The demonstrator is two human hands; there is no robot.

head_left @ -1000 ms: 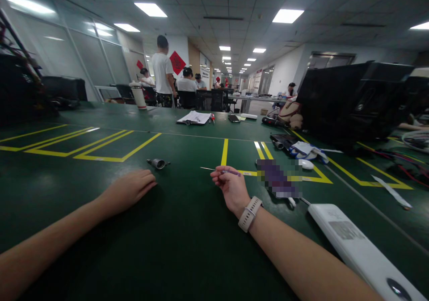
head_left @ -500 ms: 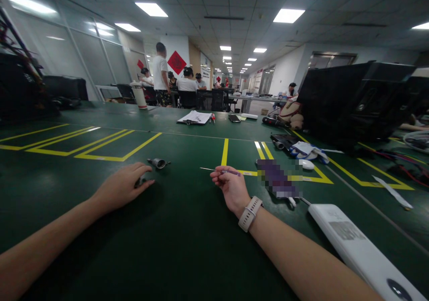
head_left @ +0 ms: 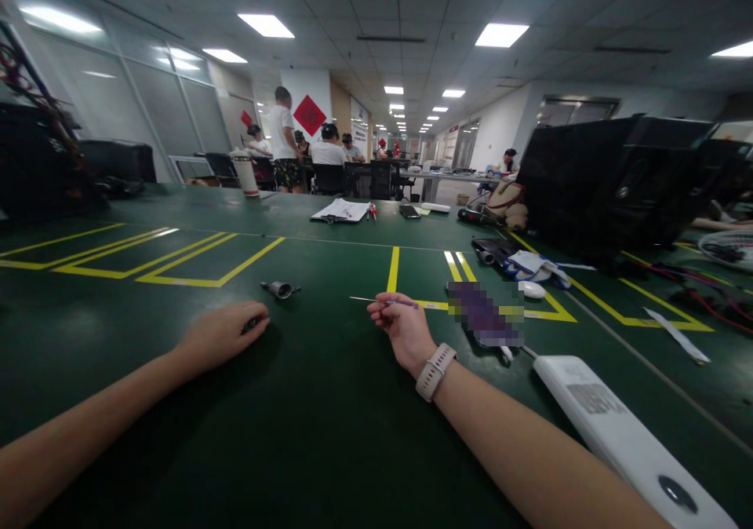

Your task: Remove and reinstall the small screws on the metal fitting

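Note:
My right hand (head_left: 403, 329) is closed around a slim screwdriver (head_left: 397, 302) with a purple, see-through handle; its thin shaft points left. To the left, my left hand (head_left: 227, 334) rests low over the green table, fingers and thumb curled together. Something small and dark shows between them, mostly hidden, and I cannot make out what it is. Just beyond the left fingertips a small silver metal part with a cup-shaped end (head_left: 281, 289) lies on its side, apart from both hands.
Right of my right hand lie a phone with a blurred screen (head_left: 485, 317) and a long white power strip or bank (head_left: 623, 435). Farther off are a white mouse (head_left: 532, 290), a clipboard with papers (head_left: 342, 210), a cup (head_left: 245, 174) and a black computer case (head_left: 612, 184). Several people sit or stand behind.
My left hand's fingers and thumb have drawn closer together, and the hand sits slightly lower. My right hand keeps the screwdriver in nearly the same spot. The view has shifted slightly.

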